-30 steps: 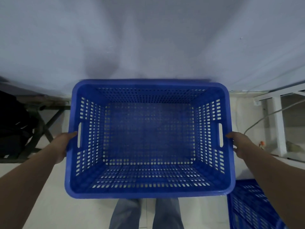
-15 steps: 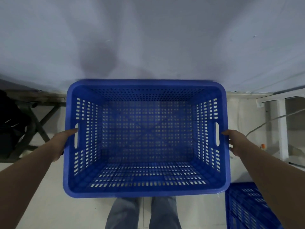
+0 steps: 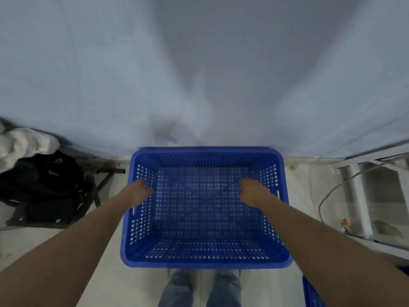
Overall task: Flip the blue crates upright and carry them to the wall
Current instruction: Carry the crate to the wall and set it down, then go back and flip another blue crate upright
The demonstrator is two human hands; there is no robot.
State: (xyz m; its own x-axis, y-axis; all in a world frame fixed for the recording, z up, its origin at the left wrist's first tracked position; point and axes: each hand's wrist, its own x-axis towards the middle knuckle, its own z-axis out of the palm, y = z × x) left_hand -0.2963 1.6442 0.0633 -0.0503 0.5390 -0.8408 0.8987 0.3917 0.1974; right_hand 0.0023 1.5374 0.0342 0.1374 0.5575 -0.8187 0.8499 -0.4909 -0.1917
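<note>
An upright blue perforated crate [image 3: 205, 260] stands on the pale floor, its far rim against the grey wall [image 3: 199, 85]. My left hand [image 3: 141, 191] hovers over the crate's left side wall with fingers loosely curled, holding nothing. My right hand [image 3: 250, 191] hangs above the inside of the crate, away from its right handle slot, also loosely curled and empty. The corner of a second blue crate [image 3: 312, 293] shows at the bottom right. The frame is blurred by motion.
A black bag [image 3: 44, 185] and a white cloth [image 3: 22, 145] lie on a dark folding stand at the left. A white frame [image 3: 365, 196] and a grey cable [image 3: 325, 198] stand at the right. My jeans-clad legs [image 3: 199, 289] are just behind the crate.
The crate has gone down from carrying height to the floor by the wall. Both hands have let go of its side handles and moved inward above it.
</note>
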